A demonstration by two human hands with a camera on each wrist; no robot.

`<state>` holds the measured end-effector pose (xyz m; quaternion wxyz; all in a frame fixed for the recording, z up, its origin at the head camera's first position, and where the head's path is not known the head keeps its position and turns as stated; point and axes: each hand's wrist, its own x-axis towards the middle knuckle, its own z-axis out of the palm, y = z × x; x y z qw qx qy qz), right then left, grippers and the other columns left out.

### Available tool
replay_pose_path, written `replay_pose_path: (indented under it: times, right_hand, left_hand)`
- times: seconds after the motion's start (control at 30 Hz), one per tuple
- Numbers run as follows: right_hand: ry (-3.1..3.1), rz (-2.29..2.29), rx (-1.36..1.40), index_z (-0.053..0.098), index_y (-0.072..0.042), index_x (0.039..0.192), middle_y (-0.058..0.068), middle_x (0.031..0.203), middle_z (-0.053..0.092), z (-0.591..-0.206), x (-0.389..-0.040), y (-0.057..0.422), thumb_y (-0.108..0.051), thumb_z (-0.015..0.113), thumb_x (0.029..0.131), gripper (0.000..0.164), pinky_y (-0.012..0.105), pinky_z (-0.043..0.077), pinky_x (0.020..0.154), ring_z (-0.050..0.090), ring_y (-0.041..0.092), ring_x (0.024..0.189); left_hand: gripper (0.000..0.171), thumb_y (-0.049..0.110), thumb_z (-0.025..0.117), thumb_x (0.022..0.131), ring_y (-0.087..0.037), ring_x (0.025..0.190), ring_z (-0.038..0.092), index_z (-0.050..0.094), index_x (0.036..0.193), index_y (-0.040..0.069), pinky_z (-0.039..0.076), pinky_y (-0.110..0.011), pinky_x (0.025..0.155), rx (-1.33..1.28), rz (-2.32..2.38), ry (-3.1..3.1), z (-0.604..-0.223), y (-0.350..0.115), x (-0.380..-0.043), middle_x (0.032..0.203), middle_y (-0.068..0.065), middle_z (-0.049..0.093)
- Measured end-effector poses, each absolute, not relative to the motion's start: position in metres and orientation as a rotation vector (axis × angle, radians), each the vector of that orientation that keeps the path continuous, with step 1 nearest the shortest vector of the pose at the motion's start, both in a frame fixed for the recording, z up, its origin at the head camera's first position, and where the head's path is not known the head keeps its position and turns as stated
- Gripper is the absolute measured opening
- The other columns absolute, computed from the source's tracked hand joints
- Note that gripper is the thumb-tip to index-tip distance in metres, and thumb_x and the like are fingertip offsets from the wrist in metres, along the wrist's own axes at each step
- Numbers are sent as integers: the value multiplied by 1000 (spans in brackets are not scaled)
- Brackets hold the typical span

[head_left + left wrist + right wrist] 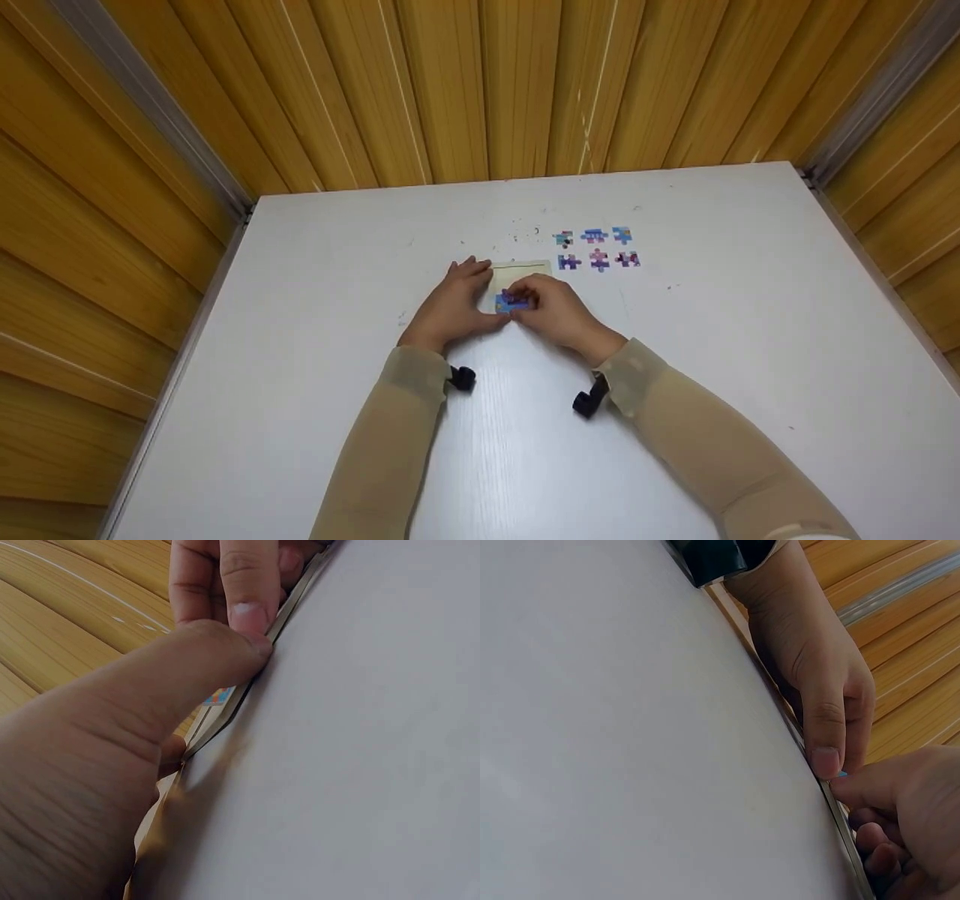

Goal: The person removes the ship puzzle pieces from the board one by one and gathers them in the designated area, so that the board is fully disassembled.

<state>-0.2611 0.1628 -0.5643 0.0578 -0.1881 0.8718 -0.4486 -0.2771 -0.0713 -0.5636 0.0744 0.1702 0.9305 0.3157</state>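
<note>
A small pale puzzle tray lies on the table, with blue puzzle pieces in its lower left part. My left hand grips the tray from the left, its thumb along the near edge and its fingers at the far left corner. Over the tray's lower right, my right hand pinches a purplish jigsaw piece, which its fingers mostly hide. In the left wrist view the left thumb presses the tray's edge, close to the right fingertips. The right wrist view shows both thumbs meeting at that edge.
Several loose jigsaw pieces lie in two rows right of the tray. The white table carries small dark specks. Wood-patterned walls stand behind and at both sides. Black wrist mounts hang beneath the sleeves.
</note>
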Motion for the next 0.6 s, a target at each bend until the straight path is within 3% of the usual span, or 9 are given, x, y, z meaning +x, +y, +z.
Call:
replay_pose_path:
  times: [0.6]
  right_hand:
    - [2610, -1459, -521, 82, -5, 129, 12, 121, 83, -564, -261, 164, -10, 86, 98, 32, 29, 56, 88, 69, 19, 100]
  left_hand:
    - [98, 55, 90, 90, -32, 179, 21, 53, 169, 10, 24, -50, 146, 528, 943, 2792, -564, -72, -278, 183, 0, 43]
